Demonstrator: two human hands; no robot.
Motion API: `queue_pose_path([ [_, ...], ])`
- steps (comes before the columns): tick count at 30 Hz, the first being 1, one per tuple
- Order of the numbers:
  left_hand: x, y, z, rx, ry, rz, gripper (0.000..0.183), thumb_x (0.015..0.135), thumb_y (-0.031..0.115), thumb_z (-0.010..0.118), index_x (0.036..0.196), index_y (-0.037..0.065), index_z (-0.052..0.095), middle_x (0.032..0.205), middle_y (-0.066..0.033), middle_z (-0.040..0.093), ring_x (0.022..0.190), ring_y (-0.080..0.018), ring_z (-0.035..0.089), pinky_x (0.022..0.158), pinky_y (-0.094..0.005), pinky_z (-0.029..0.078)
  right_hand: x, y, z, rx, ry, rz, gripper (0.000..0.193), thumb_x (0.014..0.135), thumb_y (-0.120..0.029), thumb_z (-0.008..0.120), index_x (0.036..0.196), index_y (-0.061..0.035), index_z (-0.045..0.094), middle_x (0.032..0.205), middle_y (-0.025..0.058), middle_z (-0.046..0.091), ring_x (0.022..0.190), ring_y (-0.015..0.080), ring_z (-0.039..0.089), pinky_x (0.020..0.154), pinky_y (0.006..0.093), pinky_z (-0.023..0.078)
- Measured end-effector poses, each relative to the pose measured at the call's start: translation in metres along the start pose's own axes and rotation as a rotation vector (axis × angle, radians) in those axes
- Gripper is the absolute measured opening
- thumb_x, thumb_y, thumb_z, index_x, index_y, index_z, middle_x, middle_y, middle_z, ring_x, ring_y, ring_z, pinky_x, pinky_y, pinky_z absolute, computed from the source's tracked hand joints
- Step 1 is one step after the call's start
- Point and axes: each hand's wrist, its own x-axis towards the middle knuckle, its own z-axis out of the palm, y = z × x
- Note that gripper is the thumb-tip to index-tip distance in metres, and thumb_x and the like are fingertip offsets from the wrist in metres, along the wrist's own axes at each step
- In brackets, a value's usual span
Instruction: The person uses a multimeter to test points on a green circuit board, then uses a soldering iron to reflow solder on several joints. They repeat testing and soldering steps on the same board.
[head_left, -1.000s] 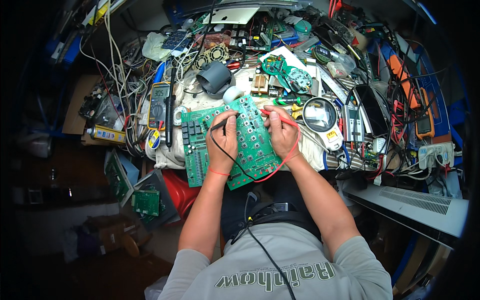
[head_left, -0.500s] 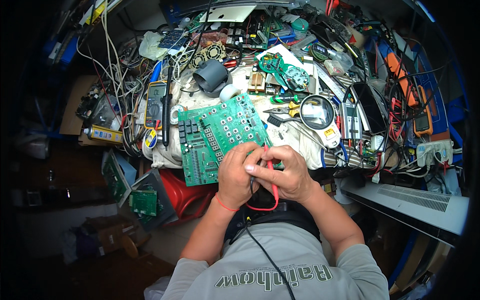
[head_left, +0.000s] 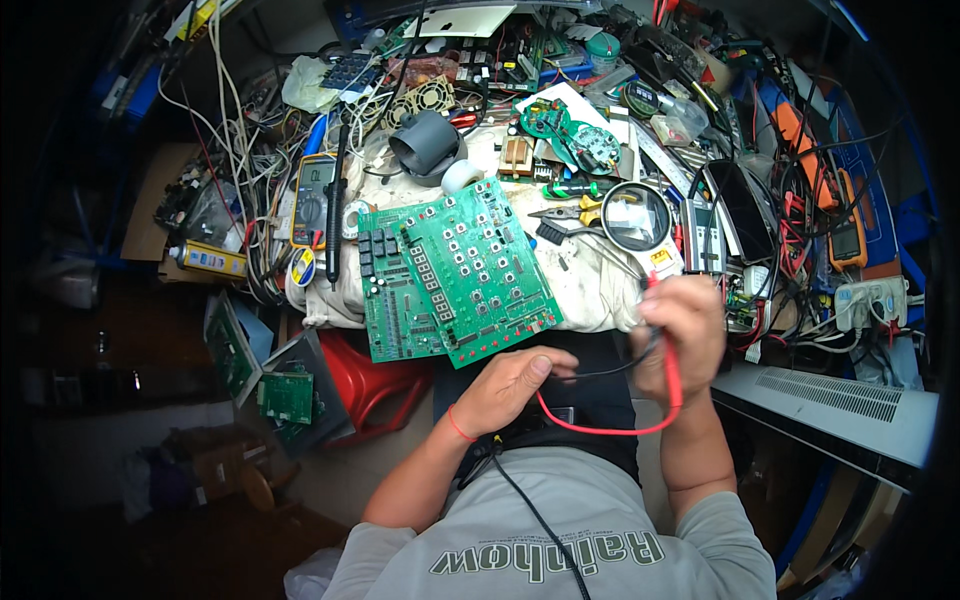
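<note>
My right hand (head_left: pixel 682 335) is raised to the right of the circuit boards, its fingers closed around the red test probe (head_left: pixel 672 365). A black lead (head_left: pixel 605 373) also runs up to this hand; whether a black probe is in it too is hidden. The red lead (head_left: pixel 630 430) hangs in a loop toward my left hand (head_left: pixel 508 385). That hand is just below the boards' near edge, empty, fingers stretched out and slightly blurred; both leads disappear behind it. A green circuit board (head_left: pixel 480 260) with buttons and a digit display overlaps another green board (head_left: pixel 385 310) with black relays.
Left of the boards lie a yellow multimeter (head_left: pixel 316 200) and a black soldering iron (head_left: pixel 335 240). Behind them are a grey pipe fitting (head_left: pixel 422 148) and a white tape roll (head_left: pixel 460 178). A magnifier (head_left: pixel 636 217), pliers (head_left: pixel 570 213) and a brush (head_left: pixel 560 235) lie to the right.
My hands have come apart. The right one moved right and up with the red probe, stretching the leads out; the left one drew back off the front board, whose lower edge now shows.
</note>
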Motion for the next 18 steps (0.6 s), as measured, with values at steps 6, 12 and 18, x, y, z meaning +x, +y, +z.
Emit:
queue_pose_path([
  [6, -0.031, -0.023, -0.009, 0.070, 0.084, -0.094, 0.023, 0.100, 0.015, 0.076, 0.119, 0.002, 0.074, 0.098, -0.0072, 0.077, 0.083, -0.0111, 0.071, 0.077, -0.0267, 0.056, -0.004, 0.016, -0.053, -0.095, 0.310, 0.353, 0.014, 0.105, -0.004, 0.064, 0.117, 0.0039, 0.065, 0.112, 0.0144, 0.065, 0.098, 0.0199, 0.062, 0.088, 0.0317, 0.052],
  [12, -0.079, -0.007, -0.025, 0.054, 0.377, -0.040, 0.013, 0.103, 0.006, 0.070, 0.112, -0.003, 0.073, 0.095, -0.0085, 0.075, 0.085, -0.0132, 0.071, 0.076, -0.0275, 0.057, -0.025, 0.002, -0.085, -0.195, -0.114, 0.635, 0.014, 0.100, -0.004, 0.068, 0.113, 0.0003, 0.071, 0.096, 0.0059, 0.064, 0.075, 0.0137, 0.053, 0.068, 0.0289, 0.044],
  [18, -0.111, 0.043, -0.030, 0.405, 0.615, 0.314, 0.010, 0.098, 0.003, 0.075, 0.105, -0.004, 0.077, 0.096, -0.0126, 0.072, 0.083, -0.0184, 0.067, 0.074, -0.0285, 0.053, -0.061, -0.001, -0.066, -0.002, -0.587, 0.773, 0.018, 0.094, -0.012, 0.075, 0.109, -0.0029, 0.073, 0.093, 0.0127, 0.073, 0.082, 0.0281, 0.074, 0.075, 0.0368, 0.058],
])
